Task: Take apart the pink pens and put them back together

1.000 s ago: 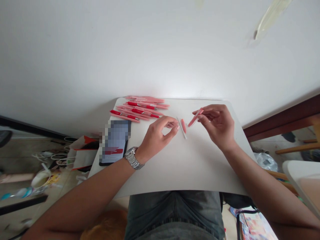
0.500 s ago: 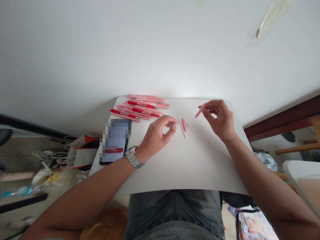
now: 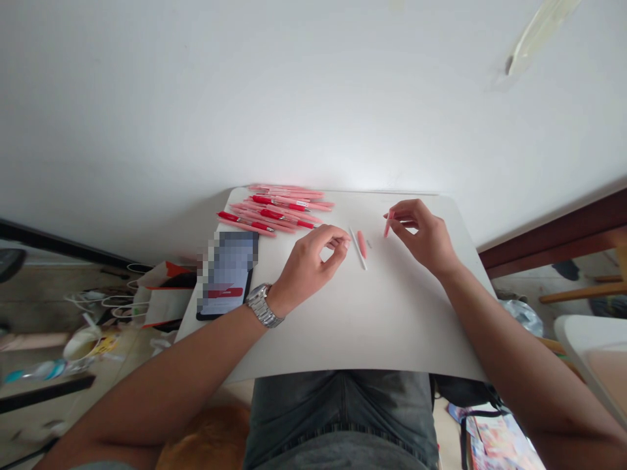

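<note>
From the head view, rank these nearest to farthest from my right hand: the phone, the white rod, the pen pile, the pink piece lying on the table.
From your right hand:
1. Pink piece, just left.
2. White rod, left beside it.
3. Pen pile, far-left corner.
4. Phone, left edge.

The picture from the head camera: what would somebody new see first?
Probably the heap of pens, pink and red, at the back left of the white table. Then the right hand, over the table's right side, pinching a pink piece. The silver watch on the left wrist stands out too.
</note>
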The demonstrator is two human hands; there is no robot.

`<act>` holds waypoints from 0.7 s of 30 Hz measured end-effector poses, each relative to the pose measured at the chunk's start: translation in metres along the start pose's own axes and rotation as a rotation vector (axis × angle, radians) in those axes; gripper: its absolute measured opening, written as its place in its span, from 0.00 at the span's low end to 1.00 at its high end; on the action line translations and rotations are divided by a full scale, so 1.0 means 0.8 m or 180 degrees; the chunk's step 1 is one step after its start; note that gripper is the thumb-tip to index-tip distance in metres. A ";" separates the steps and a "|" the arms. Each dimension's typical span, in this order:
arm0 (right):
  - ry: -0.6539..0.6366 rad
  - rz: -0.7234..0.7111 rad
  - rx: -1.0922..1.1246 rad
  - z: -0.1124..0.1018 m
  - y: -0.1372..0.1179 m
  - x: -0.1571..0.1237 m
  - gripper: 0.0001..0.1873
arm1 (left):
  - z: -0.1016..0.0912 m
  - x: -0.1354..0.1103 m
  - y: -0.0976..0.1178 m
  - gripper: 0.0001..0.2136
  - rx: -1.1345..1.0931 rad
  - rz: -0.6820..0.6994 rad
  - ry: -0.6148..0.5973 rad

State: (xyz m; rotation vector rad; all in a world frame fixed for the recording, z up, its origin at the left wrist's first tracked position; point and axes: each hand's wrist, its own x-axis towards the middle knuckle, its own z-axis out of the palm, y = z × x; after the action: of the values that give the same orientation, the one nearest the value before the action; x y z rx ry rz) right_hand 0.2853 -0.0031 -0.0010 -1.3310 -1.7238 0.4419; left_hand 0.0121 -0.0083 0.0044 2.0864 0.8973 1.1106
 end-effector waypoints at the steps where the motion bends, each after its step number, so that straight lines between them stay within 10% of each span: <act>1: 0.0020 0.0011 0.0023 0.000 0.000 0.000 0.10 | 0.000 0.000 0.000 0.06 0.0006 0.0006 0.0007; 10: 0.0686 0.0050 0.0479 0.000 0.000 0.001 0.15 | 0.000 0.000 0.000 0.06 0.0022 0.0024 0.0035; 21: 0.0393 -0.0016 0.0934 0.000 -0.012 0.003 0.16 | 0.001 0.001 0.001 0.05 0.0038 0.0027 0.0026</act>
State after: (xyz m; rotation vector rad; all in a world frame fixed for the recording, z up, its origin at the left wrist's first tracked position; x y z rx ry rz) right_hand 0.2795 -0.0042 0.0066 -1.1184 -1.4954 0.5738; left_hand 0.0133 -0.0086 0.0052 2.0988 0.9019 1.1214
